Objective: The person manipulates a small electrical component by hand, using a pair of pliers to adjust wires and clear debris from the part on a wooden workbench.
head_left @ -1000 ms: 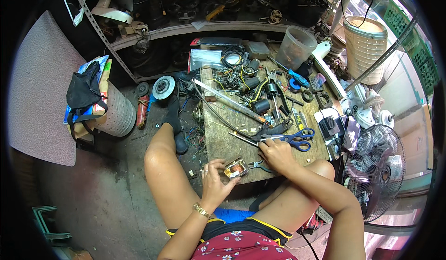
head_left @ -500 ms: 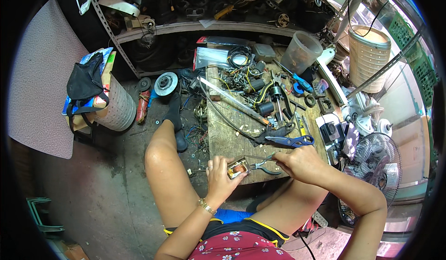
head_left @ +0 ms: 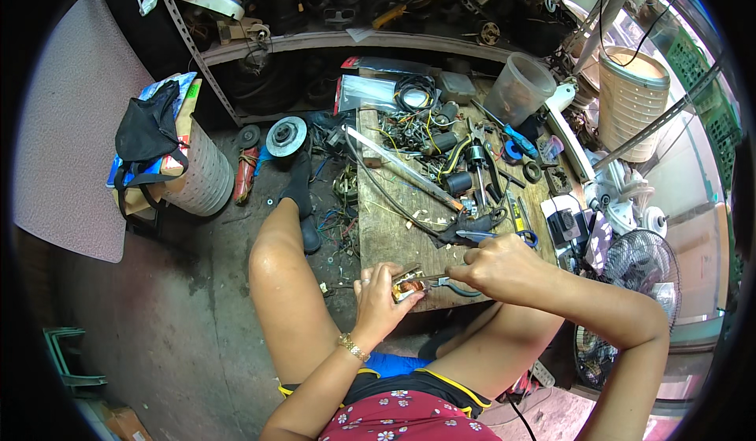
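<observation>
My left hand (head_left: 378, 301) is closed around a small metal-framed part with copper winding (head_left: 409, 287), like a motor or transformer coil, just over the table's front edge. The winding faces up between fingers and thumb. From the right, my right hand (head_left: 504, 269) grips a thin dark rod-like tool (head_left: 435, 276), its far end at the coil's frame. Its handle is hidden in the fist, so its kind is unclear. Under that tool lie pliers (head_left: 459, 289) with blue-black handles. Blue-handled scissors (head_left: 529, 239) sit beyond my right hand, partly covered by it.
The wooden table (head_left: 386, 240) carries a heap of screws and small parts (head_left: 409, 131), a metal bar (head_left: 405, 169), a blue screwdriver (head_left: 518, 140) and a clear plastic tub (head_left: 520, 87). A fan (head_left: 642, 299) stands at right, a perforated bin (head_left: 203, 173) at left.
My right hand has moved slightly left and nearer the coil, with the tool lower against it. The coil has tilted in my left hand. The whole view has shifted a little.
</observation>
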A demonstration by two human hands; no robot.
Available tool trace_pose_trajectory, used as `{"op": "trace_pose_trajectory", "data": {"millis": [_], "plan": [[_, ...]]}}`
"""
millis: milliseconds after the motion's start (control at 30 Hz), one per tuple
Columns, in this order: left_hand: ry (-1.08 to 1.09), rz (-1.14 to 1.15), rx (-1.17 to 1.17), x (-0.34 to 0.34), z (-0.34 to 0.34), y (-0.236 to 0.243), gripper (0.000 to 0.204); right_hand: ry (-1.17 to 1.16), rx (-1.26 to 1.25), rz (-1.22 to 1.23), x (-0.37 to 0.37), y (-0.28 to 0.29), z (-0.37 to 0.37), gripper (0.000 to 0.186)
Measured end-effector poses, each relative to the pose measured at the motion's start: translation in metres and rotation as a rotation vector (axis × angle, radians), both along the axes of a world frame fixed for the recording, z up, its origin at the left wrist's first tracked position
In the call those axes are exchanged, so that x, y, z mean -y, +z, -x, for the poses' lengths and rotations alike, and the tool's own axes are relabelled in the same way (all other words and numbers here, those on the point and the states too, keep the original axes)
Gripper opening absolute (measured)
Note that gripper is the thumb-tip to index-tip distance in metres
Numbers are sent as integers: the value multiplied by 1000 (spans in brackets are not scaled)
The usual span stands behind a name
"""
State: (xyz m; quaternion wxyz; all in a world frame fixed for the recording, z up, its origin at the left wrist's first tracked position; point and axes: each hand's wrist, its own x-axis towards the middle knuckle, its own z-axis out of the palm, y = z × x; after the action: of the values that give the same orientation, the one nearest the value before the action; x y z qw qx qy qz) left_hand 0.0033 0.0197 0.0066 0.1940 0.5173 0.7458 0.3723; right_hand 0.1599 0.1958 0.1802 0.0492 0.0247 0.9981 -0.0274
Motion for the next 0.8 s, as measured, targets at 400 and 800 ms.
{"op": "trace_pose_trajectory", "data": {"millis": [400, 800], "plan": [[-18, -41, -27, 0, -1, -5, 64, -48, 230, 77, 2, 9, 28, 9], [-16, -57, -13, -1, 1, -7, 64, -98, 69, 91, -2, -2, 9, 9]]}}
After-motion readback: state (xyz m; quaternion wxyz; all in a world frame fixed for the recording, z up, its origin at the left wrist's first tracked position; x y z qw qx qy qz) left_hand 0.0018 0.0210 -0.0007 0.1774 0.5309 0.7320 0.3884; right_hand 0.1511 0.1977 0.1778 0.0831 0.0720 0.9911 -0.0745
